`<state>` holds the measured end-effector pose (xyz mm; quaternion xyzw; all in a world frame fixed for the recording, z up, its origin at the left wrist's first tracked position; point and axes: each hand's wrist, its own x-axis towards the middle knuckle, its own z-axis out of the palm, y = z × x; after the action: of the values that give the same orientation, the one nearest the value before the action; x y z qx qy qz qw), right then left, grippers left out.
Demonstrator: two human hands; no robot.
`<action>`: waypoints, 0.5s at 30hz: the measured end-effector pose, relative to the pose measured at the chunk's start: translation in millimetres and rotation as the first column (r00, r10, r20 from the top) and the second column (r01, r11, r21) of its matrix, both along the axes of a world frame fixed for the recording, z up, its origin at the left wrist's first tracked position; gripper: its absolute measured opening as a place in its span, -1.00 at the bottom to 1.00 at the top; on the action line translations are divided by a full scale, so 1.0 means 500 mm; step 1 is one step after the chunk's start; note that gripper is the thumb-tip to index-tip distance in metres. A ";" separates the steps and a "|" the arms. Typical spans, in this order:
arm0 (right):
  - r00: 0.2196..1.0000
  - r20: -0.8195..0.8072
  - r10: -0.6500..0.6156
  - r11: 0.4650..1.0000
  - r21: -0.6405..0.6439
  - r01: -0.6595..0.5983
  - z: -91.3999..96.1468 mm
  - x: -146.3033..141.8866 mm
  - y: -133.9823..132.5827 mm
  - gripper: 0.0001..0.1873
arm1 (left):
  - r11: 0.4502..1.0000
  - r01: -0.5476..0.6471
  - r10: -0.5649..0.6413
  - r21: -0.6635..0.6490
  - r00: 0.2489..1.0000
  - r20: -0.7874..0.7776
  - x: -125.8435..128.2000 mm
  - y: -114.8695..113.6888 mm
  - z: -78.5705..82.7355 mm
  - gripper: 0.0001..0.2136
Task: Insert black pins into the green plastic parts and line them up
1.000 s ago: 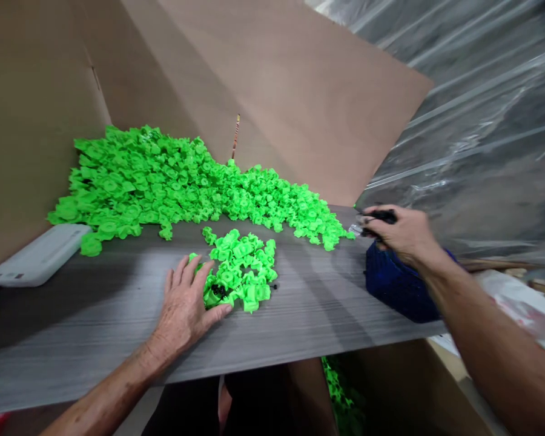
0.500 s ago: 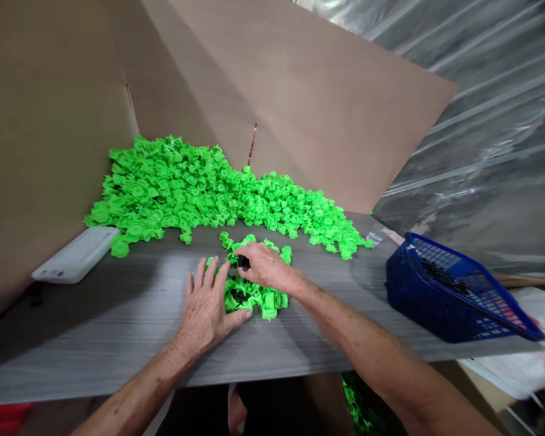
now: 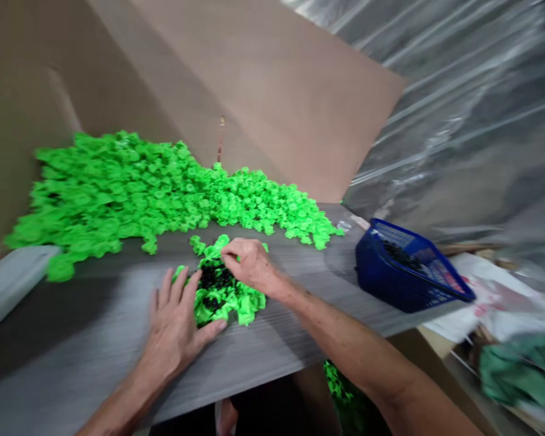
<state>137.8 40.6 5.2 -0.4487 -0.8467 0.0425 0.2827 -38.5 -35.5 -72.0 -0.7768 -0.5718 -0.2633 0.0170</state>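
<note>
A small heap of bright green plastic parts point(image 3: 234, 303) lies on the grey table point(image 3: 290, 339), with small black pieces point(image 3: 213, 277) scattered on top of it. My left hand point(image 3: 175, 324) lies flat on the table, fingers spread against the heap's left side. My right hand point(image 3: 249, 263) hovers over the heap's top, its fingers curled together above the black pieces. Whether it holds any is unclear. A blue plastic basket point(image 3: 404, 269) holding more black pieces sits at the table's right edge.
A large pile of the same green parts point(image 3: 154, 191) fills the back of the table against brown cardboard walls point(image 3: 272, 91). A white flat device point(image 3: 9, 281) lies at the left. Clear plastic sheeting point(image 3: 472, 121) hangs on the right. The picture is smeared by motion.
My right hand came from the blue basket to the small heap, and black pieces now lie spread on the green parts. My left hand has stayed in place.
</note>
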 end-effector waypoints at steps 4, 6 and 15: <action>0.997 -0.060 0.055 0.995 0.083 -0.050 -0.018 0.027 0.005 -0.81 | 0.998 0.016 -0.016 0.068 1.000 0.008 -0.004 0.006 -0.007 -0.25; 0.991 -0.122 0.061 0.990 0.131 -0.045 -0.025 0.055 0.014 -0.82 | 0.995 0.037 -0.038 0.093 0.999 0.005 -0.006 0.008 -0.008 -0.28; 0.660 -0.435 -0.612 0.697 0.098 0.711 0.018 0.344 0.158 -0.83 | 0.981 0.050 -0.065 0.185 0.995 0.079 -0.007 0.014 -0.038 -0.29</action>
<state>309.7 119.5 14.3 -0.6702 -0.5514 -0.0916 0.4883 -41.9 -28.3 -90.9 -0.7763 -0.5228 -0.3477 0.0566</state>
